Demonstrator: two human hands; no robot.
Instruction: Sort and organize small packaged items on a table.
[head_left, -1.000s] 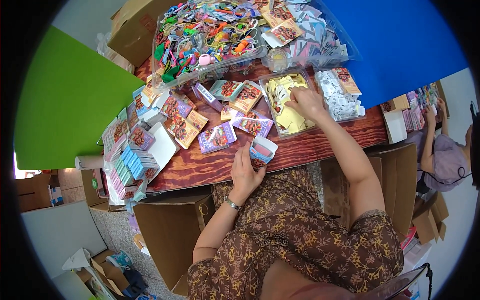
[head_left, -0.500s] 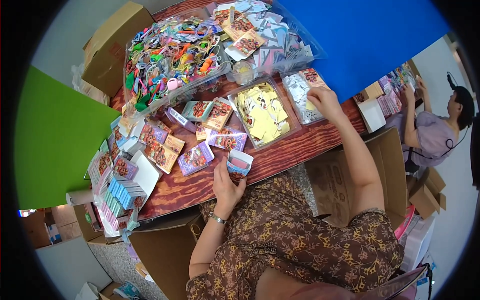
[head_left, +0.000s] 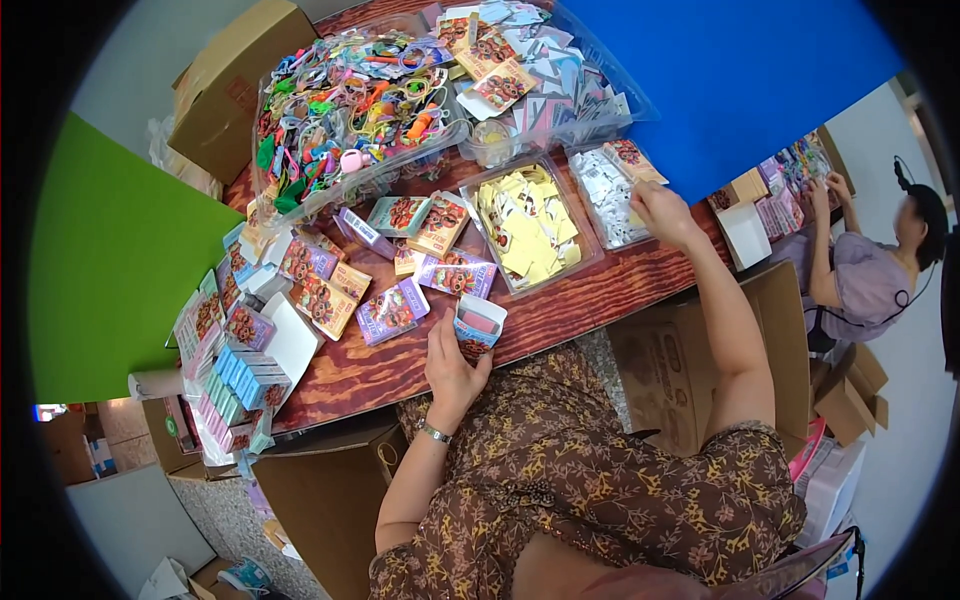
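My left hand point(head_left: 455, 365) is closed round a small blue printed carton point(head_left: 476, 333), held upright at the table's front edge. Its top flap stands up, and something pinkish shows inside. My right hand point(head_left: 664, 214) is at the right side of a clear tray of small white packets point(head_left: 605, 200). Its fingers are pressed together, and whatever they pinch is too small to make out. Between the two hands lies a clear tray of yellow paper slips point(head_left: 530, 232). Purple cartons point(head_left: 392, 311) lie just left of the blue one.
At the back stand a bin of colourful corded trinkets point(head_left: 350, 120) and a bin of flat cards point(head_left: 570, 75). Stacked cartons point(head_left: 240, 385) fill the left end. A blue panel point(head_left: 740, 80) and a green panel point(head_left: 120, 270) flank the table. Another person point(head_left: 870, 260) works at right.
My right hand has drawn a little right and down over the white packets, its fingers now closer together. My left hand still holds the blue carton in about the same place.
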